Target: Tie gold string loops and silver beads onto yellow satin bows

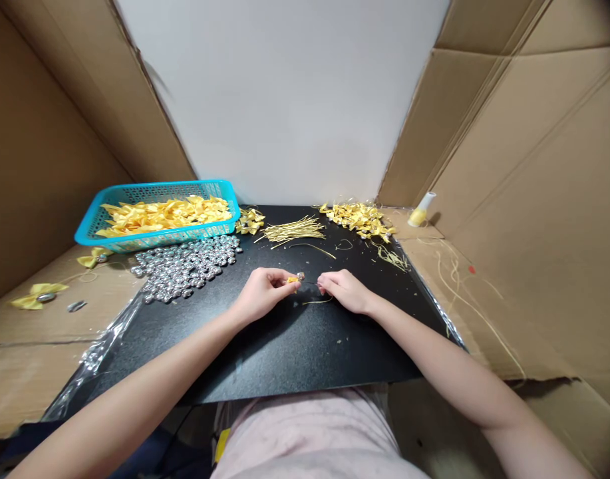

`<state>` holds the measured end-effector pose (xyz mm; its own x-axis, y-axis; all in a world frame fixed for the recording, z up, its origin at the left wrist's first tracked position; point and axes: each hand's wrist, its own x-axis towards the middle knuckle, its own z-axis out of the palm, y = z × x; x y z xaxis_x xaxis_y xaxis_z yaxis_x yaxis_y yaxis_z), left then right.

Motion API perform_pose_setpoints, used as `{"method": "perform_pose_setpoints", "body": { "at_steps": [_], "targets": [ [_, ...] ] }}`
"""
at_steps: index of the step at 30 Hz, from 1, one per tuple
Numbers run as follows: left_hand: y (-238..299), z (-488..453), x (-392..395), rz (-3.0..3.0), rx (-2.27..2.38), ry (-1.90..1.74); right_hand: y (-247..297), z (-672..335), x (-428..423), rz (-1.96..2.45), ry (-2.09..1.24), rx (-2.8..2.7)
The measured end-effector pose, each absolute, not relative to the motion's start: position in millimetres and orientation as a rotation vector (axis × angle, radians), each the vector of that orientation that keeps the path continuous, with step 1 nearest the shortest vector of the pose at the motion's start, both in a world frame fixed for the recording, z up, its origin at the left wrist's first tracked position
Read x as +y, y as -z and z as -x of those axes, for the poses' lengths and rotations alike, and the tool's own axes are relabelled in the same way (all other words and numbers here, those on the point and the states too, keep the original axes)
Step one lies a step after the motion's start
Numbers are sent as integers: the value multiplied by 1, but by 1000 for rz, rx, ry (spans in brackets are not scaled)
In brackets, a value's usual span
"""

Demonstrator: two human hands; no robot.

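Observation:
My left hand pinches a small yellow ribbon bow with a silver bead just above the black mat. My right hand is closed in a pinch close to the bow's right side, on a thin gold wire that trails onto the mat below. The two hands are a few centimetres apart at the mat's middle.
A turquoise basket of yellow ribbon bows stands back left. Beside it lie a heap of silver beads, a bundle of gold wires and a pile of finished bows. A small yellow bottle lies back right. Cardboard walls enclose both sides.

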<state>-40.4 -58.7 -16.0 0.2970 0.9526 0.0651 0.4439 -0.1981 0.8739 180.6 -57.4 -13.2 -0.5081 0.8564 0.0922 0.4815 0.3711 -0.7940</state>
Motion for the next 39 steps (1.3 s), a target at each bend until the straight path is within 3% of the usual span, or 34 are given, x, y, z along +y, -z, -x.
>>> {"method": "perform_pose_setpoints", "body": {
  "at_steps": [22,30,39],
  "targets": [
    [10,37,-64,-1774,1303,-893,23,-170,-65,1256,-645,-2127],
    [11,39,-62,-1850,1385,-676,18,-169,-65,1463,-576,-2259],
    [13,41,-59,-1813,1301,-616,14,-178,-56,1316,-788,-2032]
  ]
}}
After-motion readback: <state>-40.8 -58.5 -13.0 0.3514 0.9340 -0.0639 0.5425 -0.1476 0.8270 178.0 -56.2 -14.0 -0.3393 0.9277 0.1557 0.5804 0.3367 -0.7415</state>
